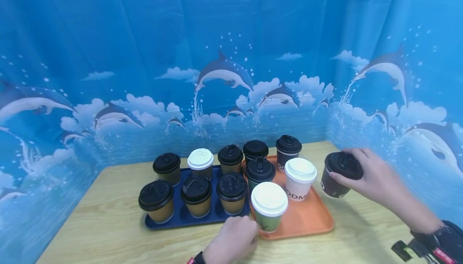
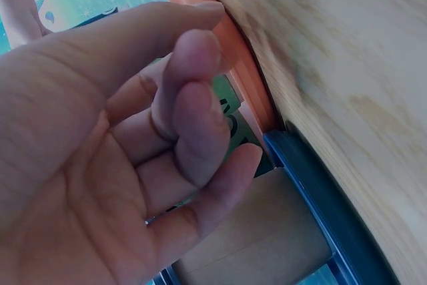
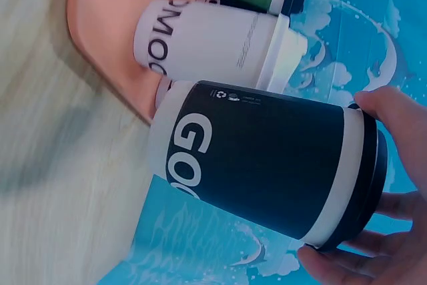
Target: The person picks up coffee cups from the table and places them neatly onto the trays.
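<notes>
My right hand [image 1: 376,175] grips a black paper coffee cup [image 3: 260,158] by its black lid, fingers and thumb around the rim. In the head view this cup is off the right side of the orange tray [image 1: 307,222], apart from the other cups. Loosely curled and holding nothing, my left hand [image 1: 235,238] is at the front edge where the two trays meet. Nearest to it are a green cup with a white lid [image 1: 269,207] on the orange tray and a brown cup [image 1: 231,193] on the blue tray [image 1: 181,224].
Brown cups with black lids and one white-lidded cup [image 1: 200,163] stand in the blue tray. The orange tray also holds a white cup [image 1: 299,179], a dark cup [image 1: 288,151] and other black-lidded cups. A dolphin-print curtain [image 1: 224,75] hangs behind the wooden table [image 1: 108,215].
</notes>
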The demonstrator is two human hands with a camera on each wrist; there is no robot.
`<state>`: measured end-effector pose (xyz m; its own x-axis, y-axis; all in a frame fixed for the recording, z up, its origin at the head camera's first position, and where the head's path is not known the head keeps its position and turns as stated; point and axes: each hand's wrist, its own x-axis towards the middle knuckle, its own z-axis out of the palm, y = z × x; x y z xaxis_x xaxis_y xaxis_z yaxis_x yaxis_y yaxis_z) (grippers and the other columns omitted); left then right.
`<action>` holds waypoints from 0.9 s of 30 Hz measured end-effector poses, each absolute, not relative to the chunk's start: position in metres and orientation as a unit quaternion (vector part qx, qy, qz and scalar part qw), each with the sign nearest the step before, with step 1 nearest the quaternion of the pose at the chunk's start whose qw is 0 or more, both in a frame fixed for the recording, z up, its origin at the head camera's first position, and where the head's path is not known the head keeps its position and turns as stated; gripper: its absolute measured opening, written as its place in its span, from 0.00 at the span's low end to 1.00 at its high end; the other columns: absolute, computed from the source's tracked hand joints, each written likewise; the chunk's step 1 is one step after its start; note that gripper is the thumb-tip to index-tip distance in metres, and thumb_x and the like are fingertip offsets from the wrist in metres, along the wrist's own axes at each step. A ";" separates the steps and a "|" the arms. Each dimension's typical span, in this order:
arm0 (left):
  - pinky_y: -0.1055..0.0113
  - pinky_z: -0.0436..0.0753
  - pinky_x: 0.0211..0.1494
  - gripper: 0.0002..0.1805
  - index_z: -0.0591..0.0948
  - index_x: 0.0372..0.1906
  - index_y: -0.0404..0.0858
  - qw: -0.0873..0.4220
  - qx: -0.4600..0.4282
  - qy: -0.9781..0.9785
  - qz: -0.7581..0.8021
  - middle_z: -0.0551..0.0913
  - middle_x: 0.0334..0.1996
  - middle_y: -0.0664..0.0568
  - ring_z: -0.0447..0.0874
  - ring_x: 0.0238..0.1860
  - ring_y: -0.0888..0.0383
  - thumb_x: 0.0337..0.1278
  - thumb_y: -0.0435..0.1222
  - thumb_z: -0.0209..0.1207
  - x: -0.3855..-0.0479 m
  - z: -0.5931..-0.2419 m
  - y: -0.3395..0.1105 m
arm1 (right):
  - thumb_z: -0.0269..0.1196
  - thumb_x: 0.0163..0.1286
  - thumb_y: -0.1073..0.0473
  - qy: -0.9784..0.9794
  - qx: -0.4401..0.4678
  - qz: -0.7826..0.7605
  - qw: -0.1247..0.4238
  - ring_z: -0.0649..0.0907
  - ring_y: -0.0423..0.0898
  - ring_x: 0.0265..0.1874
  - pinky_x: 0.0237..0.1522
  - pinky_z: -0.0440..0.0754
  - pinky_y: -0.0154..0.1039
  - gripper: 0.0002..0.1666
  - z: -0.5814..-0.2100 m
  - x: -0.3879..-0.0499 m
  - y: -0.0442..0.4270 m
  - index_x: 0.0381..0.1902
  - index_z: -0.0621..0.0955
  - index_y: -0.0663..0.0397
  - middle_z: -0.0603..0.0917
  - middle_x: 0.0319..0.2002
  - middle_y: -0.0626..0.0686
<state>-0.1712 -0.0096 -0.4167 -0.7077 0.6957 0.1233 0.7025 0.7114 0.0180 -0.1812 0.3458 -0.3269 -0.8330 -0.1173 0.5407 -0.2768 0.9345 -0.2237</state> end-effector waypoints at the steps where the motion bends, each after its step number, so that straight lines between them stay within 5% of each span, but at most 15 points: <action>1: 0.71 0.63 0.18 0.13 0.78 0.17 0.48 0.058 -0.379 -0.923 -0.031 0.69 0.13 0.63 0.62 0.16 0.67 0.47 0.37 0.70 -0.171 -0.417 -0.010 | 0.78 0.53 0.39 -0.946 0.105 0.147 0.270 0.83 0.68 0.41 0.31 0.82 0.63 0.45 -0.328 -0.179 0.344 0.60 0.77 0.61 0.79 0.49 0.68; 10: 0.70 0.64 0.17 0.14 0.75 0.14 0.49 0.097 -0.383 -0.918 -0.023 0.72 0.13 0.62 0.67 0.16 0.68 0.42 0.37 0.70 -0.171 -0.419 -0.012 | 0.78 0.51 0.38 -0.944 0.113 0.165 0.263 0.84 0.63 0.40 0.31 0.82 0.60 0.42 -0.344 -0.164 0.325 0.57 0.79 0.55 0.81 0.47 0.62; 19: 0.70 0.63 0.17 0.15 0.74 0.14 0.49 0.094 -0.382 -0.919 -0.027 0.70 0.13 0.63 0.65 0.16 0.68 0.42 0.36 0.70 -0.170 -0.419 -0.012 | 0.79 0.51 0.40 -0.933 0.151 0.183 0.270 0.85 0.53 0.41 0.34 0.84 0.51 0.37 -0.359 -0.159 0.302 0.54 0.81 0.51 0.83 0.46 0.53; 27: 0.71 0.63 0.18 0.14 0.76 0.15 0.49 0.072 -0.380 -0.921 -0.039 0.68 0.13 0.63 0.62 0.16 0.68 0.43 0.35 0.70 -0.170 -0.418 -0.011 | 0.77 0.53 0.36 -0.941 0.141 0.192 0.242 0.85 0.55 0.42 0.37 0.84 0.55 0.38 -0.362 -0.156 0.289 0.55 0.81 0.49 0.83 0.48 0.54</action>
